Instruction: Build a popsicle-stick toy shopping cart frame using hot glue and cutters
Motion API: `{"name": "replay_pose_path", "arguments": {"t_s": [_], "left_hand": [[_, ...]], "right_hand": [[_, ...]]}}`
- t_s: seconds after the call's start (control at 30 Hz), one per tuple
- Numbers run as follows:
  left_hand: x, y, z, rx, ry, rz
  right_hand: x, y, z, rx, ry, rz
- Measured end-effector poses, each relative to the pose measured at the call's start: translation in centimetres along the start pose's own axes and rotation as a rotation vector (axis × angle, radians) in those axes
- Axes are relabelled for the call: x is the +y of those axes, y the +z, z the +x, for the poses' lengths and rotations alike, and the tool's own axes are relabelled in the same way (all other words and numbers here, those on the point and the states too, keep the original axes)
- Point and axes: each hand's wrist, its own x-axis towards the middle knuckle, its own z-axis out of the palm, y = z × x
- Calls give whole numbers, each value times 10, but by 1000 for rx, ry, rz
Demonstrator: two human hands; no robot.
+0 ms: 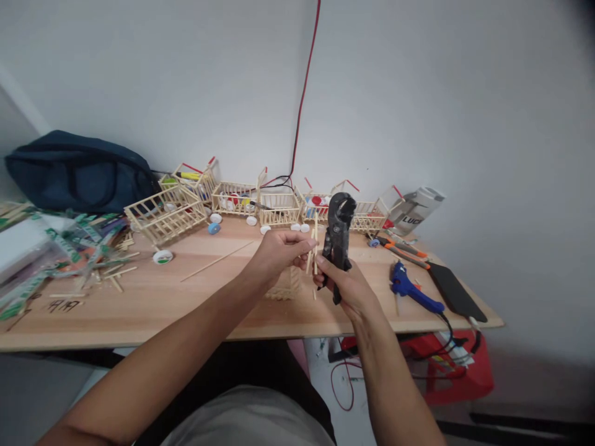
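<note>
My left hand [288, 251] pinches a short pale wooden stick [310, 255] between thumb and fingers. Close beside it, my right hand [346, 282] is closed around a black hand cutter [341, 229], held upright with its jaws at the top. A second wooden stick [316, 238] stands between my right thumb and fingers, next to the first. Below the hands, a small lattice panel of sticks [279, 292] lies on the table, partly hidden by my left hand. A short stick piece shows under my right fingers.
Several small stick-built carts [170, 214] line the wall side of the wooden table [153, 310]. A blue glue gun [413, 290], pliers [404, 249] and a black flat slab [455, 291] lie right. Plastic packets [86, 248] and loose sticks clutter the left, before a dark blue bag [83, 173].
</note>
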Motion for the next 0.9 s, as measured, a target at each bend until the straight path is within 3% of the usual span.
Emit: {"name": "replay_pose_path", "arguments": {"t_s": [0.57, 0.77, 0.9], "left_hand": [[0, -6, 6, -23, -43, -84], [0, 0, 3, -6, -6, -4], [6, 2, -2, -33, 33, 111]], "right_hand": [[7, 7, -16, -6, -72, -129], [13, 12, -18, 43, -86, -74], [16, 9, -22, -12, -85, -97]]}}
